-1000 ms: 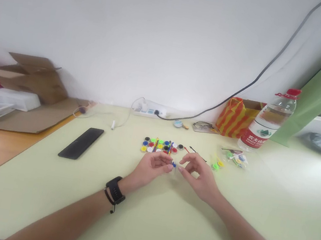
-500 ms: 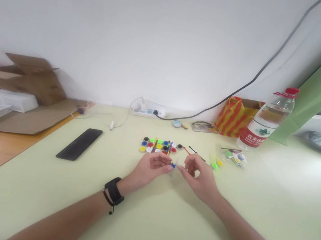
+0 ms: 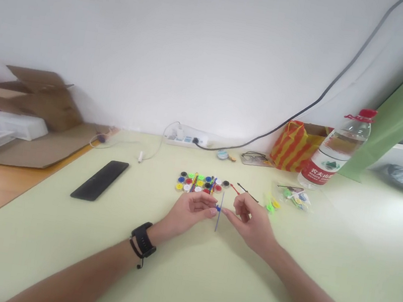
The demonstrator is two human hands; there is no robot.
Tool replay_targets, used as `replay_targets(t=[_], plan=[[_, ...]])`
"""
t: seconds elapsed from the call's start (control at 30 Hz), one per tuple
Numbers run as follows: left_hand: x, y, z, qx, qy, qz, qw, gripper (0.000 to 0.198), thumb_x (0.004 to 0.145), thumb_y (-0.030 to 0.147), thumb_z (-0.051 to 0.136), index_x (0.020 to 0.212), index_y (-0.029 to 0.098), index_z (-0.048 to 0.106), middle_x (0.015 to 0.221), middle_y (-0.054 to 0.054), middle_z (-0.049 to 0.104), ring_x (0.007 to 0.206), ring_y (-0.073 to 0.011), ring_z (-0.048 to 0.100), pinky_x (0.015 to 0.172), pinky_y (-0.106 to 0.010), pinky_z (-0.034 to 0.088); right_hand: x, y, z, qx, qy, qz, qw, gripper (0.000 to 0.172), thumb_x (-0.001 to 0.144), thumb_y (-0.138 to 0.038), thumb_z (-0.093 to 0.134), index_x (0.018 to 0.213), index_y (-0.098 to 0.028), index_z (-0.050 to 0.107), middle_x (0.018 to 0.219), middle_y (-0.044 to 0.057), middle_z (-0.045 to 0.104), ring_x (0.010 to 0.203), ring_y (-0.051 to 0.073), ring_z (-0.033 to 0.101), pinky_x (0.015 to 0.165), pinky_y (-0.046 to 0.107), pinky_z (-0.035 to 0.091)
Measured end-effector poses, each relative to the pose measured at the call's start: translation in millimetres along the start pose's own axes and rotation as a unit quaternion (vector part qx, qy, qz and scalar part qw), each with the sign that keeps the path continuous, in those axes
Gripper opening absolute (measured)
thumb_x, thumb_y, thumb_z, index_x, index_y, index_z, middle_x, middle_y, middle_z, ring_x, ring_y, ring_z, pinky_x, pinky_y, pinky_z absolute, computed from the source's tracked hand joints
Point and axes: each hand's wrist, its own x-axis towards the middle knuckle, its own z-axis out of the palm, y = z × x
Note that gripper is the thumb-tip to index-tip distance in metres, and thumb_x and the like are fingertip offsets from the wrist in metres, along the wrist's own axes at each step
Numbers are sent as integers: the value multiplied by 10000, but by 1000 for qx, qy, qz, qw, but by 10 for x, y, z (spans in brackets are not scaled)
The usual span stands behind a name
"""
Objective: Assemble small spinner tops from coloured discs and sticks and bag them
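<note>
My left hand [image 3: 193, 209] is closed, pinching a small blue plastic piece [image 3: 218, 208] between thumb and fingertips. A thin blue stick [image 3: 218, 220] stands upright across this piece, between my two hands. My right hand [image 3: 251, 219] has its fingers loosely curled, with the thumb stretched out to the stick; thumb and fingers are apart. The thumb tip is at or just beside the stick; contact is unclear. Just beyond my hands lie several small coloured round discs [image 3: 180, 180] in rows, with thin coloured sticks [image 3: 194, 182] across them. A red arrow [image 3: 234, 189] and a black arrow [image 3: 247, 193] lie behind my right hand.
A black phone [image 3: 100, 180] lies left. Clear bags with coloured parts [image 3: 295, 197], a water bottle [image 3: 329, 156] and a striped bag [image 3: 290, 145] are right. Along the wall sit a power strip [image 3: 184, 138] and glasses [image 3: 256, 158]. A cardboard box [image 3: 46, 106] is far left.
The thin blue stick was a pale blur and now shows sharply, standing upright. My right thumb has come slightly closer to it. My left hand has hardly moved.
</note>
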Motion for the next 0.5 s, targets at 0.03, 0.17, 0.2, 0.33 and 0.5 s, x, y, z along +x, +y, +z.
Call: replay_targets(t=[0.03,0.17,0.2,0.33,0.5], plan=[[-2,1,1,0,-1,1,1000,347,786,344,869,1054,158,751,1015,-87,750,932,-205,726,906,-360,602,-2,0,0,-1,0,-2,1000,286,918,-382,675,845,-245,435,712,-54,443,561,120,382,531,266,343],[-5,0,2,0,-3,-2,1000,352,786,347,869,1054,154,748,1018,-90,752,927,-205,729,903,-359,601,-4,-7,-3,-7,0,1,1000,288,920,-382,669,845,-245,427,710,-58,432,556,116,370,528,265,332],[-6,-1,2,1,-4,-3,1000,353,787,350,868,1056,154,748,1018,-92,753,927,-207,731,903,-361,601,-4,-9,-5,-9,-1,2,1000,288,919,-384,669,847,-246,427,711,-58,431,555,115,368,525,265,329],[-9,-3,3,2,-10,-4,1000,364,789,360,866,1068,156,748,1027,-98,760,940,-215,734,912,-373,599,-4,-15,-15,-16,-12,1,1000,287,917,-396,666,859,-248,426,719,-53,438,556,118,371,524,267,329],[-12,-11,-2,12,-7,2,1000,368,790,368,864,1070,158,750,1033,-101,764,953,-219,735,917,-371,601,-8,7,-8,-20,-18,-1,1000,294,929,-419,644,851,-248,418,718,-44,450,562,124,375,529,270,334]])
